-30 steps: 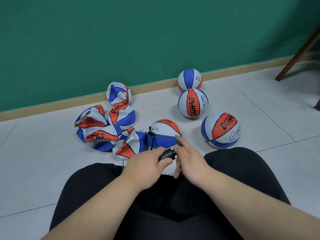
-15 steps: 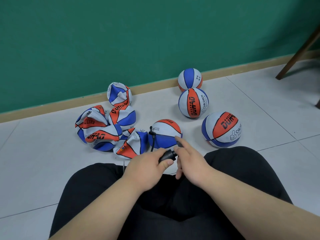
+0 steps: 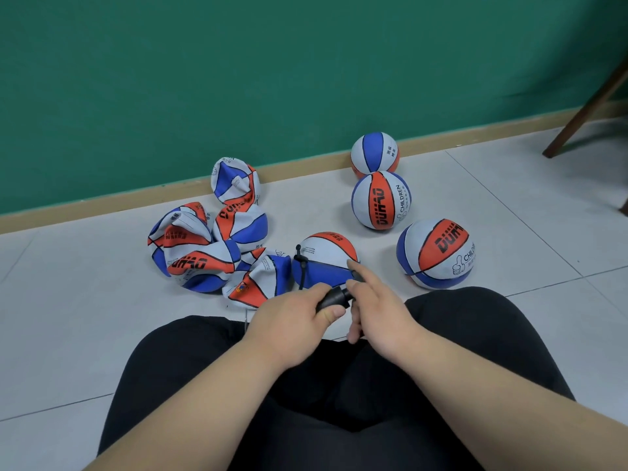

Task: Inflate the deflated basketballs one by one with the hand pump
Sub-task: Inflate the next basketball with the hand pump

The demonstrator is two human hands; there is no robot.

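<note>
Centre frame: my left hand [image 3: 292,321] is clasping the hand pump [image 3: 334,298] steady. My right hand [image 3: 380,314] is pinching its handle [image 3: 358,276].

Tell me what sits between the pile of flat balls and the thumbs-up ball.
The part-filled ball, with the black hose at its left edge, as the head view shows.

deflated balls [image 3: 204,253] left | inflated balls [image 3: 380,200] right | pump [image 3: 334,297] front-centre

Green wall [image 3: 238,79], tan skirting [image 3: 102,207], pale tiled floor [image 3: 68,283]; 1 slanted wooden leg [image 3: 584,113], perhaps a chair's, at right.
</note>
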